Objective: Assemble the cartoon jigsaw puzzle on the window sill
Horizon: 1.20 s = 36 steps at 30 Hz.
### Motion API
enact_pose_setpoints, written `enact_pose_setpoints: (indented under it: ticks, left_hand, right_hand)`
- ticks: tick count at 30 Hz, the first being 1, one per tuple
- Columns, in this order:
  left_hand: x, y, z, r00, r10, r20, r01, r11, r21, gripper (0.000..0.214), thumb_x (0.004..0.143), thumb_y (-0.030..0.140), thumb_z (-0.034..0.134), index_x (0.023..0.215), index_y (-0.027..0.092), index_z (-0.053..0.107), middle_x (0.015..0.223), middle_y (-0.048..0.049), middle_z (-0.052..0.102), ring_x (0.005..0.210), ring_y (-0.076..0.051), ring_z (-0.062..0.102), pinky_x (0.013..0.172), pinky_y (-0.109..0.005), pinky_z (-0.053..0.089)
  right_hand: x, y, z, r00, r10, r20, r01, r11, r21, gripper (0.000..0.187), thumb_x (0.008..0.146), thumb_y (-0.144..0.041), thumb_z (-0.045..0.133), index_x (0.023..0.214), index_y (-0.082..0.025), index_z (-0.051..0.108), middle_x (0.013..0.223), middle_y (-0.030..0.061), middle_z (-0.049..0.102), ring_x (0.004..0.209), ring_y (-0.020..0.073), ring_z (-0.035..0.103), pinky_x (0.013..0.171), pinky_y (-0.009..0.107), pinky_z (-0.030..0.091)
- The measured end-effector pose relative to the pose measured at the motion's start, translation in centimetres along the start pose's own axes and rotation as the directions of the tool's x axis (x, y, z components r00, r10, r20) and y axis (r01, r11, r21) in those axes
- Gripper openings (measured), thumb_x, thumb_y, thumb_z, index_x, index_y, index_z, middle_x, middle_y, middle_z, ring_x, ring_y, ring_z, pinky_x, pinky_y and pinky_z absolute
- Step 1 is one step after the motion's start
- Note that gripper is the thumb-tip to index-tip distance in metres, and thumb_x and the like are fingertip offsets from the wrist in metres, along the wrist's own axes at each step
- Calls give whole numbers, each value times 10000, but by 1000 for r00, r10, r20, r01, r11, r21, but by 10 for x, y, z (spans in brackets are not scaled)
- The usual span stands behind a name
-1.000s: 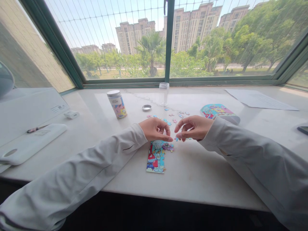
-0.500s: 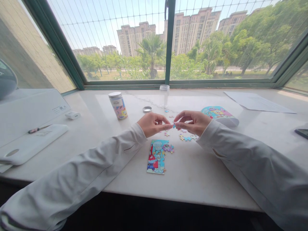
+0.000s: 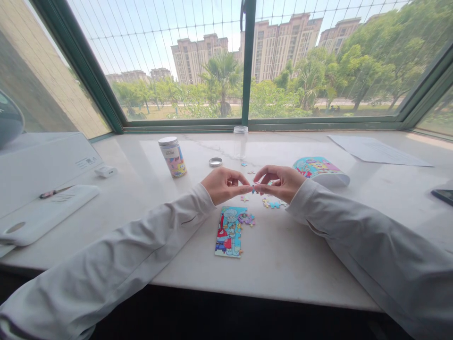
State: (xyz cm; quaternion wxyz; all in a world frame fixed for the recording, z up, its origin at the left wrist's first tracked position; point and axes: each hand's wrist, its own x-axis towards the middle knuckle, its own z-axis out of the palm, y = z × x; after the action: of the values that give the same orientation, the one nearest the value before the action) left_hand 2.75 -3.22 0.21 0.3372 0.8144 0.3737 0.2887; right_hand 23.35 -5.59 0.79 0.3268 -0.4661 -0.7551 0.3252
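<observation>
My left hand [image 3: 223, 184] and my right hand [image 3: 279, 183] meet fingertip to fingertip above the white sill, both pinched on one small blue puzzle piece [image 3: 254, 189] held between them. Just below the hands lies a partly joined cartoon puzzle [image 3: 229, 231], flat on the sill. Several loose puzzle pieces [image 3: 272, 204] are scattered under and behind my right hand. Both arms wear white sleeves.
A printed tin with a lid [image 3: 172, 156] stands at the back left, a round metal lid [image 3: 215, 162] and an open clear jar [image 3: 240, 141] behind the hands. A curved printed sheet [image 3: 320, 169] lies right. Paper [image 3: 378, 150], a phone edge [image 3: 442, 195] and white boxes [image 3: 46, 212] flank the sill.
Both hands rose from the joined puzzle and moved back a little; the small piece, first pinched by my right hand, is now held by both hands together.
</observation>
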Motion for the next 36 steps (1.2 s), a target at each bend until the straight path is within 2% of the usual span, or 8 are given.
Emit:
enact_pose_setpoints:
  ticks: [7,12,15,20,22,26,31,36]
  left_hand:
    - [1,-1,-1,999,-22,-33,23,998,58,319,752,425,683,838,123,736,522,30,502,498,-70,395,500,-212,319]
    - [2,1,-4,993,-33,-111,46,992,117,266,766,381,671,836,133,737,520,35,494,502,-70,402,509,-212,325]
    - [3,2,-4,992,-29,-125,46,990,131,241,767,354,669,819,127,736,520,30,491,503,-71,404,503,-214,323]
    - [4,-1,-4,991,-31,-133,50,988,146,257,767,375,666,826,136,740,517,30,496,488,-71,403,496,-219,331]
    - [4,-3,-6,988,-30,-151,56,984,172,260,767,382,664,831,143,745,517,29,500,485,-73,410,497,-223,337]
    - [6,-9,-10,977,0,-214,69,947,314,239,764,387,661,824,176,755,540,18,539,516,-89,457,525,-234,351]
    - [6,-14,-14,962,5,-272,131,868,479,217,766,406,651,818,226,762,593,8,600,561,-108,503,567,-258,360]
    - [5,-15,-14,974,51,-223,78,842,533,210,777,400,643,825,228,753,606,10,610,577,-109,508,593,-261,369]
  right_hand:
    - [1,2,-3,1000,17,10,-15,988,-151,356,728,-503,683,828,-162,705,738,55,724,670,155,638,592,266,468]
    - [-1,1,-2,998,45,34,-30,934,-356,162,774,-346,657,826,-225,753,690,-19,727,565,99,593,558,237,418]
    - [-1,3,2,998,45,47,-21,909,-417,135,762,-322,681,842,-247,758,676,-41,724,527,87,571,566,236,423]
    - [1,4,-1,995,5,-97,-52,874,-483,179,764,-401,688,852,-257,749,700,-29,723,609,124,615,665,277,455]
    - [3,3,-7,985,4,-175,-102,827,-553,187,793,-421,651,852,-267,740,725,-22,724,665,152,632,694,305,452]
    - [5,2,-23,955,16,-297,-234,657,-717,206,836,-417,573,929,-294,710,794,-18,726,776,209,641,680,342,433]
    - [5,-1,-33,954,148,-261,-299,540,-787,240,853,-456,537,962,-314,697,851,-18,724,839,230,636,691,363,438]
    - [5,-2,-39,943,213,-257,-329,459,-825,304,840,-539,535,978,-337,715,973,23,714,884,256,632,727,396,450]
